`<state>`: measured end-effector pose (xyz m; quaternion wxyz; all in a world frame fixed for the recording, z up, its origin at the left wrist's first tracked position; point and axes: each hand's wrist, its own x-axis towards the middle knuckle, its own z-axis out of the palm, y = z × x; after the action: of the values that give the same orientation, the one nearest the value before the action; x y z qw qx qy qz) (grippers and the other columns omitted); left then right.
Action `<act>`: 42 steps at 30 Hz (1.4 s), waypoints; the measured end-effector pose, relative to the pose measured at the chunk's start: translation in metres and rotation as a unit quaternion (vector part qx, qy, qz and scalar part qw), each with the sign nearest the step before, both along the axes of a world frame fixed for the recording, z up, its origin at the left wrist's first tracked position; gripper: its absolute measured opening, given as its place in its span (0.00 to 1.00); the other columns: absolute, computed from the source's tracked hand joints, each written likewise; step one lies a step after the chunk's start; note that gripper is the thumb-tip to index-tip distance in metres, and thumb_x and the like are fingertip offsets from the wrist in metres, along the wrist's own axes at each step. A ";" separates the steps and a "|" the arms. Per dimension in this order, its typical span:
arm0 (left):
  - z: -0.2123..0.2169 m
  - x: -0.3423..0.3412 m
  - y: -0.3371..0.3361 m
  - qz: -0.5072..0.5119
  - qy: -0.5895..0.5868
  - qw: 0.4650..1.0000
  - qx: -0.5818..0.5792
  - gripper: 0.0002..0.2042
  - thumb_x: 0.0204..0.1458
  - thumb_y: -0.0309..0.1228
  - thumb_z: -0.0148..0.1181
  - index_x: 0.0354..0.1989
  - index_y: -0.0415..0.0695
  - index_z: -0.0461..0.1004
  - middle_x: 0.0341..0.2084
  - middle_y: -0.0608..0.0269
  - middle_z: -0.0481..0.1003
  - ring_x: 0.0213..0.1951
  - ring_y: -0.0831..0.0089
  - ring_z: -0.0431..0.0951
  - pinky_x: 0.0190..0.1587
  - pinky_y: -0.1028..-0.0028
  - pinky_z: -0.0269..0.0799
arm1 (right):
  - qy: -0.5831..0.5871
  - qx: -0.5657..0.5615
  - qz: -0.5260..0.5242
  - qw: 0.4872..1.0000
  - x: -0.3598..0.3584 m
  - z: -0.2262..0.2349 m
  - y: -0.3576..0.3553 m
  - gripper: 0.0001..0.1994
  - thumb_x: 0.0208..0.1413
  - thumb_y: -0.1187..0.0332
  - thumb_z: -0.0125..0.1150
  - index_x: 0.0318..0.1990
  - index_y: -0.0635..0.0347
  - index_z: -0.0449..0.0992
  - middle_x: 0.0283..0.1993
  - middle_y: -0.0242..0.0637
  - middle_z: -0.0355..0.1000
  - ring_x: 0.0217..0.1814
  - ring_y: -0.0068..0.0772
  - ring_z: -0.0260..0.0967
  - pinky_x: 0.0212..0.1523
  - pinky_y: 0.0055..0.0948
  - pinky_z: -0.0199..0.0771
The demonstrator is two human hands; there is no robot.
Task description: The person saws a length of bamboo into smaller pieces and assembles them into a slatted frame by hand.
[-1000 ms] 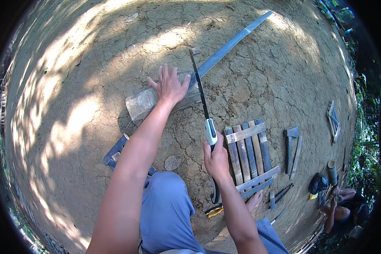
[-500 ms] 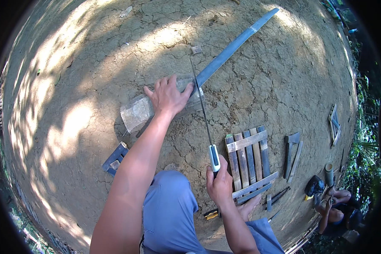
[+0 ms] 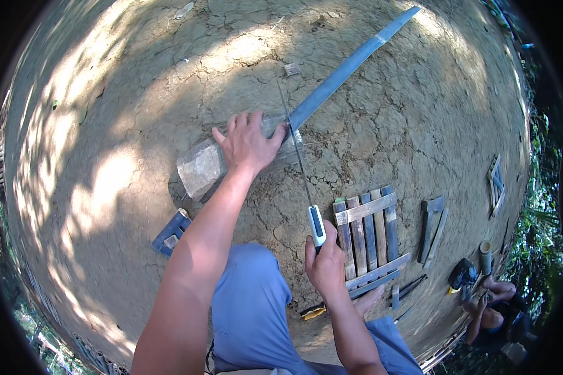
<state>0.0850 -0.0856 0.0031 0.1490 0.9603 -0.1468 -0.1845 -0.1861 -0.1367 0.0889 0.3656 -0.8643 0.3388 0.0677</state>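
Rests a widely splayed left hand (image 3: 247,140) on a smooth, tapering strip (image 3: 347,67) and rough, chunky block (image 3: 200,169). Grips a thin-bladed saw (image 3: 318,226) in a tightly curled right hand (image 3: 326,265).

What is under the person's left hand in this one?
A pale block shows under the left hand, and a long blue-grey strip emerges to its right. The hand covers any part of the strip beneath it.

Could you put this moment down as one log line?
Left hand: spread over blue-grey strip on wooden block | Right hand: gripping saw set across strip | Rest: slatted panel on ground
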 end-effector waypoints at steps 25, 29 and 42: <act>0.003 0.001 0.002 0.001 0.016 1.000 0.009 0.35 0.63 0.64 0.49 0.69 0.52 0.69 0.70 0.56 0.66 0.75 0.58 0.58 0.73 0.32 0.38 | 0.013 -0.008 0.007 1.000 0.011 -0.005 0.004 0.26 0.64 0.71 0.60 0.66 0.62 0.58 0.33 0.63 0.76 0.33 0.72 0.76 0.31 0.60 0.74; 0.003 -0.002 -0.002 0.000 0.012 1.000 0.008 0.35 0.63 0.65 0.48 0.69 0.52 0.69 0.70 0.57 0.67 0.75 0.59 0.58 0.73 0.32 0.38 | 0.016 -0.001 -0.011 1.000 -0.013 0.001 0.006 0.26 0.64 0.71 0.60 0.67 0.62 0.58 0.34 0.65 0.76 0.34 0.73 0.76 0.32 0.62 0.74; -0.003 0.001 0.002 0.007 0.002 1.000 0.006 0.34 0.65 0.64 0.44 0.68 0.51 0.70 0.68 0.59 0.69 0.73 0.60 0.61 0.72 0.32 0.41 | 0.013 -0.014 -0.004 1.000 0.002 0.000 0.013 0.25 0.65 0.70 0.60 0.66 0.62 0.58 0.31 0.66 0.75 0.33 0.75 0.74 0.31 0.63 0.72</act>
<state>0.0856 -0.0838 0.0004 0.1452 0.9619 -0.1383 -0.1861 -0.1840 -0.1241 0.0894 0.3495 -0.8668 0.3481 0.0726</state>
